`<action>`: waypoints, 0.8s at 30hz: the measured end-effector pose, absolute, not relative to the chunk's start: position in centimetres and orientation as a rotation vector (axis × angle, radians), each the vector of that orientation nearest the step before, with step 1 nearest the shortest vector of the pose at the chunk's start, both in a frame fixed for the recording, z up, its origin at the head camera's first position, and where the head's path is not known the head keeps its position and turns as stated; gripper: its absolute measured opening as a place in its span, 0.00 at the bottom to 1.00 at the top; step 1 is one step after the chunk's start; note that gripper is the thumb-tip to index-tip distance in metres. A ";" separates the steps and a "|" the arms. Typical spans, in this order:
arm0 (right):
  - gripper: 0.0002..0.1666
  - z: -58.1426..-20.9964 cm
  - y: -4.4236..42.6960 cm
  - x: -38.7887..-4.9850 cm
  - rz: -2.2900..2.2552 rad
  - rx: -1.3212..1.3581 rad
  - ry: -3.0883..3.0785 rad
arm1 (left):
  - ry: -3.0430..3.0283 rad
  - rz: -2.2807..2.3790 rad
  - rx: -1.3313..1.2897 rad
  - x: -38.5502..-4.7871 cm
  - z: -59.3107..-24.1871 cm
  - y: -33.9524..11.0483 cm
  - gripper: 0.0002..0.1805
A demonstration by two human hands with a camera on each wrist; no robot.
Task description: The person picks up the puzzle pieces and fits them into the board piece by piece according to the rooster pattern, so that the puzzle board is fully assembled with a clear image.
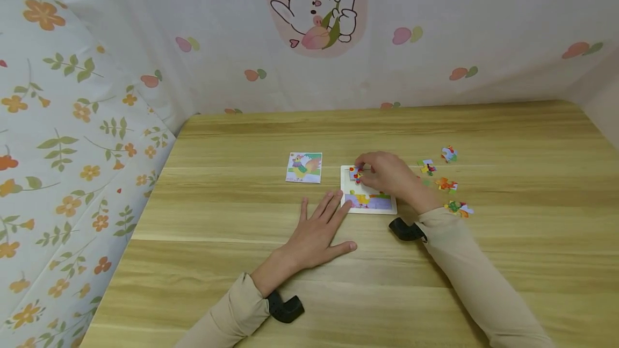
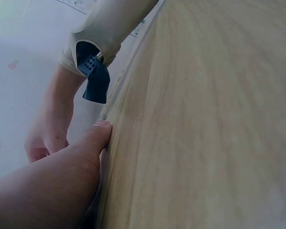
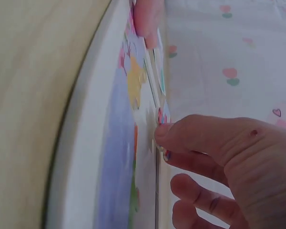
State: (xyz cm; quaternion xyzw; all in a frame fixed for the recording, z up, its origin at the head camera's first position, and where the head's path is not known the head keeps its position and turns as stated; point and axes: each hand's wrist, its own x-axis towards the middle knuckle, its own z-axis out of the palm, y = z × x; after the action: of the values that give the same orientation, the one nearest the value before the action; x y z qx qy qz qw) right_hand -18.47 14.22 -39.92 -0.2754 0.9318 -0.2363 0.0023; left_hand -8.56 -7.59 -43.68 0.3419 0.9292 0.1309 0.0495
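Observation:
A white puzzle tray (image 1: 344,209) lies on the table, its lower row filled with joined pieces (image 1: 374,202) in lilac and yellow. Over the tray's upper left corner my right hand (image 1: 389,173) pinches a jigsaw piece (image 1: 355,174) between thumb and fingers; in the right wrist view the piece (image 3: 165,114) is partly hidden by the thumb. My left hand (image 1: 316,235) lies spread on the table, its fingertips at the tray's left edge. The left wrist view shows only the side of that hand and its thumb (image 2: 97,136) along the tabletop.
A square picture card (image 1: 303,167) with a colourful bird lies left of the tray. Several loose puzzle pieces, among them an orange one (image 1: 446,184) and a green one (image 1: 458,208), are scattered to the right, near the right forearm. A patterned curtain (image 1: 217,31) hangs behind the table.

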 end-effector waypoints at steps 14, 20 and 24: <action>0.11 -40.5 13.2 -17.6 -0.529 -0.912 3.053 | 2.832 0.382 1.051 -8.6 -43.7 -7.7 0.44; 0.17 -40.6 13.1 -17.7 -0.547 -0.916 3.051 | 2.836 0.388 1.052 -8.6 -43.7 -7.7 0.44; 0.23 -40.6 13.3 -17.8 -0.526 -0.845 3.026 | 2.824 0.410 1.056 -8.6 -43.7 -7.7 0.44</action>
State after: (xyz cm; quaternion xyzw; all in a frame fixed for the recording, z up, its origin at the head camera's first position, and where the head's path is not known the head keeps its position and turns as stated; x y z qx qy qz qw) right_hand -17.80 13.25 -40.59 -0.2651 0.9497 -0.1650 -0.0218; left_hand -8.56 -7.68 -43.70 0.3466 0.9270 0.1346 0.0492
